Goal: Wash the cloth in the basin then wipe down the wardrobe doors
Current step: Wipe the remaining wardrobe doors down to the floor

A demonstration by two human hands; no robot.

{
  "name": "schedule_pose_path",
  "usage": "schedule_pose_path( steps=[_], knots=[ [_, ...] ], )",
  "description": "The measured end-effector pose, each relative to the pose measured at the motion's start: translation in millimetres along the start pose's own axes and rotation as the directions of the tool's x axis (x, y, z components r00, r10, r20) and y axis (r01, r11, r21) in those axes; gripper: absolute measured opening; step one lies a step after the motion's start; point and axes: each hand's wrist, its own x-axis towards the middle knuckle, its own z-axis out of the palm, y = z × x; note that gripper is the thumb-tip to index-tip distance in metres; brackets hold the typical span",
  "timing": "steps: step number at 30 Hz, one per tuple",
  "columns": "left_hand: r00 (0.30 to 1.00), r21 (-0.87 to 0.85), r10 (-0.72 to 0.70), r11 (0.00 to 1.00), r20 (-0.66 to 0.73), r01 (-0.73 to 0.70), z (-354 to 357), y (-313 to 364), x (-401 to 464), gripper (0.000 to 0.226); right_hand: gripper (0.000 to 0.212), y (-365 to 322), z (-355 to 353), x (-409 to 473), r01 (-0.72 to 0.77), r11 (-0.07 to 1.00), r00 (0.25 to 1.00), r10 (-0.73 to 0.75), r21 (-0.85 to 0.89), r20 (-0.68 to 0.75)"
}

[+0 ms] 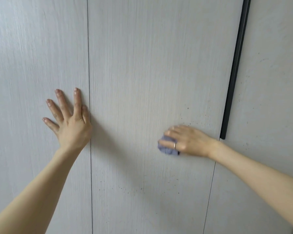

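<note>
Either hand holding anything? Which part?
The right hand presses a bunched blue cloth against the middle wardrobe door, fingers over the top of the wad. The left hand holds nothing, flat on the left door.

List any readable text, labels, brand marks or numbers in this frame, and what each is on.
None: no text, label, brand or number shows in the head view.
Wardrobe doors: plain pale wood grain, only dark specks.
Black handle strip: unmarked.
Blue cloth under the right hand: no tag visible.
Ring: too small to show any engraving.
Left hand: flat on the door, bare.
</note>
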Motion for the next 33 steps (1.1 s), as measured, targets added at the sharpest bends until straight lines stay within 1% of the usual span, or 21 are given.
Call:
schedule_pose_path(
  steps=[1,2,3,4,5,6,7,8,10,11,12,14,16,18,20,23,26,27,29,31,33],
  knots=[
    [1.0,-0.001,-0.003,1.0,-0.004,0.003,0,1,0,0.051,0.021,17,-9,7,-0.033,0.999,0.998,0.031,-0.019,-0.051],
    [1.0,0.0,-0.008,1.0,-0.006,0.008,1,2,0,0.051,0.023,35,-18,14,-0.133,0.991,0.985,0.128,-0.031,-0.119],
    [1.0,0.001,-0.014,1.0,-0.007,0.014,1,2,0,0.051,0.03,52,-27,20,-0.298,0.955,0.938,0.289,-0.017,-0.191],
    [1.0,0.001,-0.017,1.0,-0.009,0.017,1,3,-1,0.05,0.04,65,-35,24,-0.492,0.87,0.837,0.484,0.034,-0.255],
    [1.0,0.002,-0.017,1.0,-0.011,0.017,1,3,-2,0.05,0.047,71,-41,28,-0.653,0.749,0.7,0.652,0.107,-0.291],
    [1.0,0.004,-0.018,1.0,-0.013,0.018,1,4,-2,0.05,0.05,69,-41,30,-0.735,0.661,0.599,0.739,0.155,-0.308],
    [1.0,0.007,-0.018,1.0,-0.014,0.018,0,4,-2,0.05,0.05,62,-35,30,-0.747,0.647,0.584,0.749,0.154,-0.313],
    [1.0,0.011,-0.019,1.0,-0.012,0.02,0,4,-2,0.05,0.05,50,-25,27,-0.706,0.697,0.642,0.705,0.125,-0.302],
    [1.0,0.017,-0.019,1.0,-0.01,0.019,0,4,-2,0.05,0.051,12,-4,6,-0.504,0.86,0.837,0.508,0.074,-0.204],
    [1.0,0.02,-0.02,1.0,-0.008,0.02,0,4,-2,0.05,0.047,-9,2,-7,-0.369,0.928,0.921,0.373,0.061,-0.107],
    [1.0,0.022,-0.02,1.0,-0.003,0.02,-1,4,-2,0.05,0.042,-27,3,-19,-0.249,0.967,0.969,0.249,0.046,0.001],
    [1.0,0.019,-0.024,1.0,-0.004,0.024,0,4,-2,0.05,0.039,-37,-1,-31,-0.144,0.988,0.98,0.136,0.049,0.145],
    [1.0,0.014,-0.029,0.999,-0.011,0.03,1,4,-2,0.05,0.025,-14,-13,-20,-0.222,0.973,0.975,0.219,0.067,0.041],
    [0.999,0.011,-0.028,1.0,-0.015,0.028,1,5,-3,0.05,0.02,30,-32,2,-0.402,0.915,0.902,0.4,0.025,-0.16],
    [1.0,0.016,-0.027,1.0,-0.013,0.027,0,5,-3,0.05,0.028,74,-56,30,-0.607,0.794,0.765,0.572,-0.034,-0.298],
    [1.0,0.023,-0.021,0.999,-0.014,0.022,-1,4,-4,0.05,0.035,119,-80,54,-0.812,0.583,0.554,0.769,-0.004,-0.318],
    [1.0,0.026,-0.021,0.999,-0.018,0.021,0,4,-3,0.05,0.039,131,-79,54,-0.855,0.518,0.486,0.821,0.029,-0.3],
    [1.0,0.025,-0.022,0.999,-0.02,0.022,0,4,-3,0.049,0.036,124,-72,49,-0.845,0.534,0.501,0.814,0.038,-0.295],
    [0.999,0.018,-0.021,1.0,-0.026,0.022,1,4,-3,0.049,0.034,91,-49,31,-0.768,0.638,0.602,0.748,0.055,-0.281],
    [0.999,0.005,-0.023,1.0,-0.024,0.023,1,4,-3,0.049,0.038,37,-22,1,-0.597,0.8,0.776,0.595,0.06,-0.21],
    [0.999,-0.005,-0.025,1.0,-0.024,0.025,1,5,-4,0.049,0.037,-15,-6,-31,-0.349,0.936,0.937,0.35,0.043,-0.003]
  ],
)
